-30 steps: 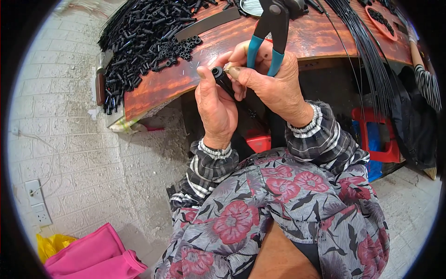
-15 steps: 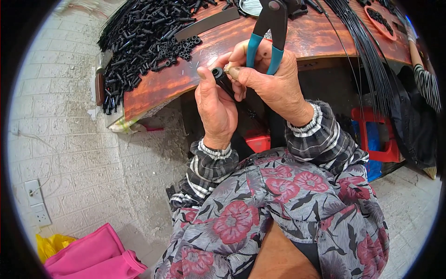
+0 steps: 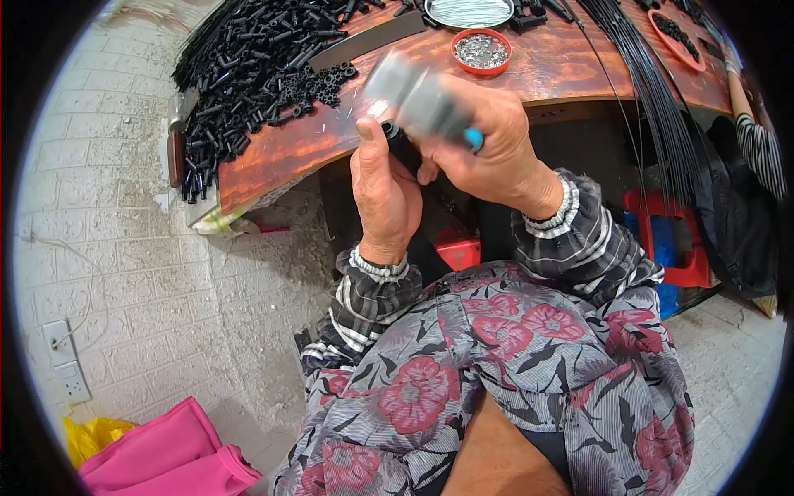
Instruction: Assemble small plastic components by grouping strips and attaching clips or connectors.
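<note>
My left hand point(image 3: 380, 194) is closed around a black tube point(image 3: 403, 149), its round hollow end pointing up past the thumb. The tube's lower part drops into the shadow between my knees. In my right hand point(image 3: 500, 153) is a pair of pliers point(image 3: 422, 97) with teal handles, smeared by motion. The pliers' head lies just above the tube's upper end; whether they touch cannot be told. Both hands are in front of the wooden table's near edge point(image 3: 314, 155). A large pile of black tubular parts point(image 3: 248, 83) lies on the table beyond my left hand.
A red dish point(image 3: 507, 59) of small metal pieces stands beside a round plate of thin pins point(image 3: 471, 12). A flat dark bar point(image 3: 372, 41) borders the pile. Long black rods point(image 3: 653, 107) overhang the table's right side, above a red stool point(image 3: 691, 269). Another person's striped sleeve point(image 3: 759, 153) shows at far right.
The pliers, earlier upright in my right hand with handles down, have swung so their head is over the tube, uncovering the red dish. My right fingers no longer pinch at the tube's end.
</note>
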`<act>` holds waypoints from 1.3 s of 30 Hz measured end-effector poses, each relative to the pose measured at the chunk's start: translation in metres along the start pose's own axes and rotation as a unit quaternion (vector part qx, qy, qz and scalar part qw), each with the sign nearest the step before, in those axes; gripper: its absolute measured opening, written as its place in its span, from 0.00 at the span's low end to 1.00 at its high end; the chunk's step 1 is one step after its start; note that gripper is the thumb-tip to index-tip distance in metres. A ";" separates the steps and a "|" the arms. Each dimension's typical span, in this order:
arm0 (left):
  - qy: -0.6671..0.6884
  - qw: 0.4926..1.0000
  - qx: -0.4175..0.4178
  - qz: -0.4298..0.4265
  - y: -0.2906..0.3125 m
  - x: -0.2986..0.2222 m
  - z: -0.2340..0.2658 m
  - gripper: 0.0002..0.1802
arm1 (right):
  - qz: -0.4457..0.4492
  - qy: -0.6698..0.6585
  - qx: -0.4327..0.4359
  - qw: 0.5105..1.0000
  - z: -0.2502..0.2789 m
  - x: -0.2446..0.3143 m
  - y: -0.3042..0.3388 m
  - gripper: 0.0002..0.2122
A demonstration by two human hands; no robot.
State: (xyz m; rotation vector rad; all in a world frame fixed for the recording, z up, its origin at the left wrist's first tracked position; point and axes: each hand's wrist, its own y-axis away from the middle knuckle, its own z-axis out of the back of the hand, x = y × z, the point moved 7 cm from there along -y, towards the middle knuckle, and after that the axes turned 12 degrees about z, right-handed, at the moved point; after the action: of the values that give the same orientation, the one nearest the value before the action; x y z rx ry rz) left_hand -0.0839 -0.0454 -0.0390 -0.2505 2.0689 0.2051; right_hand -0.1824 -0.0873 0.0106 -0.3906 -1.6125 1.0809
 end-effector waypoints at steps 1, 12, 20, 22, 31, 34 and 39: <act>0.017 0.999 0.037 0.013 0.001 0.005 0.004 0.30 | 0.077 0.040 0.027 0.996 0.000 0.009 -0.004 0.03; 0.028 0.995 0.080 0.043 -0.010 0.006 0.016 0.34 | -0.248 -0.209 0.146 0.934 -0.020 -0.019 0.004 0.05; 0.045 0.998 -0.029 0.028 -0.003 -0.004 0.039 0.35 | -0.083 0.315 0.327 0.887 0.016 0.000 0.021 0.07; 0.044 0.998 -0.018 0.032 -0.003 0.000 0.041 0.34 | -0.068 0.352 0.331 0.873 0.017 0.000 0.022 0.07; 0.030 0.997 -0.051 0.039 -0.003 0.003 0.044 0.31 | -0.044 0.408 0.376 0.831 0.002 0.001 0.021 0.17; 0.013 0.998 -0.043 0.031 -0.002 0.002 0.043 0.31 | -0.042 0.450 0.361 0.816 0.003 0.002 0.018 0.20; 0.010 0.998 -0.061 0.020 0.000 0.001 0.046 0.31 | 0.040 0.514 0.371 0.772 -0.004 0.010 0.009 0.14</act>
State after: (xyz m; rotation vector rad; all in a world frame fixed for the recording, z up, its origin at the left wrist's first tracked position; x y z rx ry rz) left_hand -0.0459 -0.0345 -0.0618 -0.2854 2.0856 0.3550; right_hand -0.1849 -0.0737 0.0094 -0.3967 -0.1444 1.1553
